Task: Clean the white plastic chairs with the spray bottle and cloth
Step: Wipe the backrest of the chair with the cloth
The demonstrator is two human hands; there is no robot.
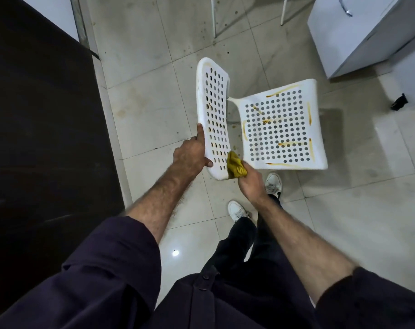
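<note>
A white plastic chair (282, 129) with round holes stands on the tiled floor below me. Orange-brown streaks mark its seat, and a few smaller ones mark the backrest (212, 110). My left hand (192, 155) grips the backrest's near left edge, index finger stretched along the rim and thumb on the front face. My right hand (250, 184) holds a bunched yellow cloth (236, 168) against the backrest's near corner. No spray bottle shows in this view.
A dark table or counter (40, 119) fills the left side. A white cabinet (367, 32) stands at the back right, with a small black object (399, 102) on the floor beside it. Thin white legs (213, 17) of another piece of furniture rise at the top. My white shoes (272, 184) are under the chair's near edge.
</note>
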